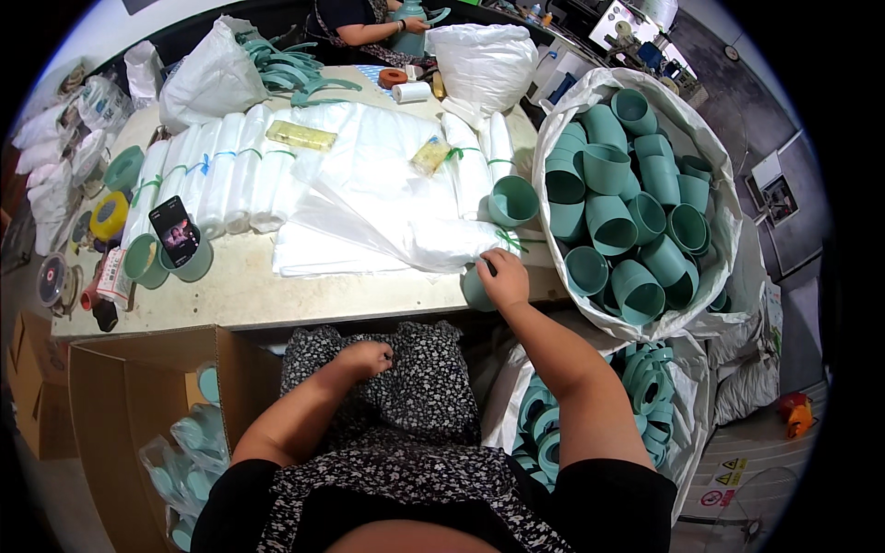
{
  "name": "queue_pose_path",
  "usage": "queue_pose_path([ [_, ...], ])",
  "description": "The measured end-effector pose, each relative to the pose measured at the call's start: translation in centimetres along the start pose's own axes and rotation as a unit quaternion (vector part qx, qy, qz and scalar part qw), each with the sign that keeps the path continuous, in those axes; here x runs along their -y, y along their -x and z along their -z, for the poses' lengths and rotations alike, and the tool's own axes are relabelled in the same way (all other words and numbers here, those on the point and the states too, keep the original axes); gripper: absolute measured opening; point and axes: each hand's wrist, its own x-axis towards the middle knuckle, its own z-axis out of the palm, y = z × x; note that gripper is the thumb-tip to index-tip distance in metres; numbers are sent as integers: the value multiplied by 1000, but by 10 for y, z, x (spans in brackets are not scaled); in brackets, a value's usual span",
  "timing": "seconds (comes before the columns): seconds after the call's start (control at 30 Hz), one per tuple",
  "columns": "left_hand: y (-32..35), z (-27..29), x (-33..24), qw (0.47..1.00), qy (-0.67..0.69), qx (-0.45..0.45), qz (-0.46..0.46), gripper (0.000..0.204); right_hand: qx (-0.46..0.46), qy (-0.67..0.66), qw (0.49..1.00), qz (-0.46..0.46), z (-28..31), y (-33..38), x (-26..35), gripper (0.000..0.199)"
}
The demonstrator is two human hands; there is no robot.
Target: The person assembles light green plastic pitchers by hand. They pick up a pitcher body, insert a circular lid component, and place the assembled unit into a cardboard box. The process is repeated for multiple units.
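A pale worktable [350, 297] is flanked at its right by a white sack [714, 147] heaped with green cups [608, 221]. Below its left front, an open cardboard box [120, 378] is partly filled. The worktable's middle is covered by white plastic sheets [355, 203], with a rolled white bundle [452, 243] laid at their right. The left hand [371, 358] is held short of the worktable, fingers curled together. By the right hand [507, 281], a small green cup [475, 291] is touched at the front edge; whether it is clamped cannot be told.

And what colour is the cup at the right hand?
The cup is muted green, seen in the head view.
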Motion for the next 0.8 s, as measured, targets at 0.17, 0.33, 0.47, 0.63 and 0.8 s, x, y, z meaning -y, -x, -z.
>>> queue_pose_path([
  [0.17, -1, -4, 5, 1000, 16, -21, 0, 31, 30, 1, 999, -16, 3, -1, 2, 25],
  [0.33, 0, -3, 2, 1000, 8, -20, -1, 31, -9, 1, 1000, 1, -2, 1, -2, 20],
  [0.47, 0, -5, 5, 1000, 9, -28, -3, 31, -10, -3, 1000, 1, -2, 0, -1, 20],
  [0.63, 1, -2, 3, 1000, 6, -16, 1, 31, 26, -3, 999, -19, 3, -1, 4, 24],
  [0.8, 1, -3, 4, 1000, 4, -17, -7, 31, -19, -7, 1000, 9, 1, 0, 2, 21],
])
